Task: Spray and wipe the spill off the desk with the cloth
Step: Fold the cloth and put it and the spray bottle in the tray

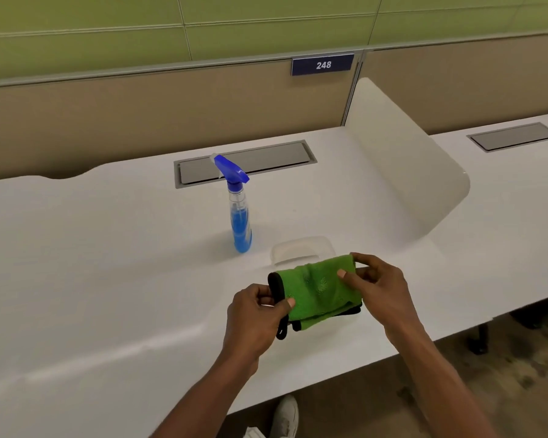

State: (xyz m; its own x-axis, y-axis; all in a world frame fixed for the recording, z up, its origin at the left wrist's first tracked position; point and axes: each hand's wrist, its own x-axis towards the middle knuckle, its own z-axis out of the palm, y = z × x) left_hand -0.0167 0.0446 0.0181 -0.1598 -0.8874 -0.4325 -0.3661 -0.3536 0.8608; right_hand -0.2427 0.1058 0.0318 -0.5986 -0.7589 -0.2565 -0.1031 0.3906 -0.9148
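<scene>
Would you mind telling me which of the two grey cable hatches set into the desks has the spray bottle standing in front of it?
The left hatch, behind the spray bottle; the right hatch lies beyond the white divider.

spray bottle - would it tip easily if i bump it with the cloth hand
Probably yes: the spray bottle stands upright, tall and narrow, with a bulky trigger head on top. The blue liquid fills only its lower part, so it likely feels fairly light. On the smooth white desk it might slide first.

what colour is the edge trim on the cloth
Black trim on a green cloth, seen in the head view.
</scene>
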